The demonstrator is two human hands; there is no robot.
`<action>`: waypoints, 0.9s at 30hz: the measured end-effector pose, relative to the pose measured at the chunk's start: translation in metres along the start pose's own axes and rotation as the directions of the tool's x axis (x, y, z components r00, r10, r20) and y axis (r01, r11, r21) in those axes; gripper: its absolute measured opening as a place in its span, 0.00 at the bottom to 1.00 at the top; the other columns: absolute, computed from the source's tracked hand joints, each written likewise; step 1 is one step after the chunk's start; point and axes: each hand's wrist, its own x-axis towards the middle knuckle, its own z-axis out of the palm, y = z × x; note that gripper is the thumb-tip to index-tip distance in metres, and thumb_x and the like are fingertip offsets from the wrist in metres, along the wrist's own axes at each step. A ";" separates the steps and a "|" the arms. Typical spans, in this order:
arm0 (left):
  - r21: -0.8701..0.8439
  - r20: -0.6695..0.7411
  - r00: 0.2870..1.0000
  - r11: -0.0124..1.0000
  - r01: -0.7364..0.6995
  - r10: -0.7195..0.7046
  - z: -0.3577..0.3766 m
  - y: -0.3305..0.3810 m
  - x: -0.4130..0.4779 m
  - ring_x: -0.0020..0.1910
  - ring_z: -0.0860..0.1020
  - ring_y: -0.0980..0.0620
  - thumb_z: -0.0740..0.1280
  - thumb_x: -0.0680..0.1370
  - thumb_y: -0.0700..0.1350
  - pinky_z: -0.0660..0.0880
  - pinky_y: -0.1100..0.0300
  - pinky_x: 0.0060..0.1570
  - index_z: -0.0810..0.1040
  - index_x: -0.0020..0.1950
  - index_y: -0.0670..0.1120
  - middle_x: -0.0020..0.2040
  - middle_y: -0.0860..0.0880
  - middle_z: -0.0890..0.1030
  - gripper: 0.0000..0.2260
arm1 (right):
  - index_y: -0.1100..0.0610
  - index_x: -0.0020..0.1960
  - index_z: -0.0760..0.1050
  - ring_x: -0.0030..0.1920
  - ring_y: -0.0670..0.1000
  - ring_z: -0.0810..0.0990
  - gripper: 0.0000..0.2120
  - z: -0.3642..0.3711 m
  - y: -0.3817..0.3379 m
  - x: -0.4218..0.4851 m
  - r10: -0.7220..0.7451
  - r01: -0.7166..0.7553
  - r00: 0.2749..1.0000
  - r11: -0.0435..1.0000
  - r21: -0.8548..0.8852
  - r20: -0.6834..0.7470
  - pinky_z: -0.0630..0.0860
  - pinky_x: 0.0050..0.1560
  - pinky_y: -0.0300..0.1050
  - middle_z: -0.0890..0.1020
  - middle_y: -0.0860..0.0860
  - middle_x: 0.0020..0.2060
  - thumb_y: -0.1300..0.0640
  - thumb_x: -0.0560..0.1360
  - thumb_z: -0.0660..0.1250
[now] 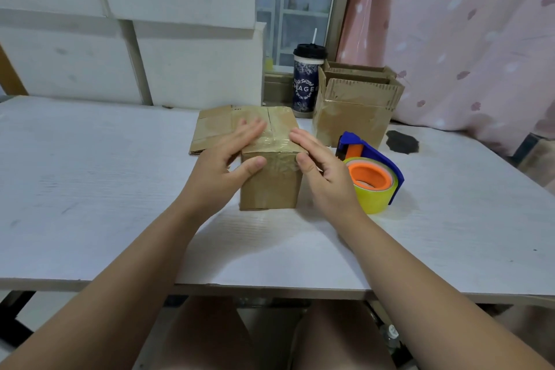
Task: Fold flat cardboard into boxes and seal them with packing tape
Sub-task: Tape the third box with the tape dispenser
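A small brown cardboard box [271, 186] stands closed on the white table [90, 177], with clear tape across its top seam and down its near face. My left hand [223, 161] lies on the box's left top edge with straight fingers, its thumb against the near face. My right hand [321, 167] presses the right top edge with straight fingers, thumb on the near corner. A blue tape dispenser [371, 171] with a yellow roll and orange core sits on the table just right of my right hand. Flat cardboard [211, 129] lies behind the box.
Open-topped cardboard boxes [356, 106] stand at the back right near the pink curtain [465, 39]. A dark drink cup [306, 81] with a straw stands beside them. A black stain [402, 142] marks the table at the right. White foam boards [120, 39] line the back.
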 end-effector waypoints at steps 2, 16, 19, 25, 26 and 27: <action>-0.148 0.010 0.996 0.985 0.090 -0.089 -0.002 0.001 -0.002 0.67 0.62 0.72 0.65 0.78 0.39 0.65 0.71 0.64 0.71 0.64 0.59 0.68 0.64 0.66 0.19 | 0.47 0.65 0.70 0.69 0.36 0.66 0.14 -0.003 -0.003 -0.001 0.054 -0.055 0.998 0.995 0.081 0.009 0.60 0.69 0.32 0.71 0.41 0.66 0.58 0.81 0.57; -0.532 -0.058 0.873 0.755 0.384 -0.485 0.007 0.032 -0.015 0.67 0.70 0.54 0.61 0.67 0.74 0.65 0.48 0.68 0.69 0.69 0.59 0.68 0.56 0.72 0.35 | 0.48 0.56 0.76 0.30 0.45 0.81 0.12 0.010 -0.066 0.001 0.652 -0.667 0.704 0.470 0.578 0.283 0.79 0.36 0.42 0.83 0.47 0.31 0.45 0.75 0.66; -0.596 -0.133 0.856 0.730 0.334 -0.500 -0.002 0.041 -0.015 0.58 0.77 0.54 0.58 0.79 0.58 0.72 0.51 0.61 0.74 0.65 0.54 0.62 0.51 0.78 0.17 | 0.44 0.59 0.74 0.37 0.48 0.80 0.15 -0.002 -0.077 0.001 0.646 -0.703 0.691 0.495 0.511 0.324 0.77 0.39 0.45 0.82 0.48 0.39 0.49 0.73 0.68; -0.588 -0.107 0.916 0.768 0.255 -0.386 -0.019 0.057 -0.015 0.55 0.80 0.57 0.64 0.68 0.69 0.69 0.49 0.62 0.75 0.59 0.56 0.55 0.55 0.82 0.26 | 0.32 0.72 0.49 0.72 0.51 0.52 0.47 -0.015 -0.083 -0.009 -0.040 0.072 0.997 0.819 -0.569 0.068 0.56 0.70 0.50 0.46 0.50 0.75 0.45 0.62 0.74; -0.599 -0.112 0.914 0.760 0.251 -0.391 -0.018 0.057 -0.014 0.57 0.79 0.54 0.68 0.63 0.71 0.68 0.47 0.64 0.70 0.67 0.53 0.61 0.51 0.79 0.38 | 0.34 0.73 0.50 0.72 0.54 0.51 0.47 -0.015 -0.082 -0.010 -0.152 0.187 0.982 0.712 -0.676 0.111 0.55 0.69 0.52 0.45 0.53 0.76 0.44 0.62 0.73; -0.630 -0.116 0.906 0.735 0.250 -0.408 -0.017 0.054 -0.013 0.59 0.77 0.51 0.72 0.59 0.71 0.68 0.44 0.64 0.64 0.72 0.52 0.66 0.46 0.75 0.47 | 0.36 0.73 0.51 0.73 0.57 0.51 0.46 -0.015 -0.080 -0.010 -0.231 0.267 0.961 0.617 -0.740 0.154 0.56 0.69 0.55 0.46 0.55 0.76 0.44 0.62 0.72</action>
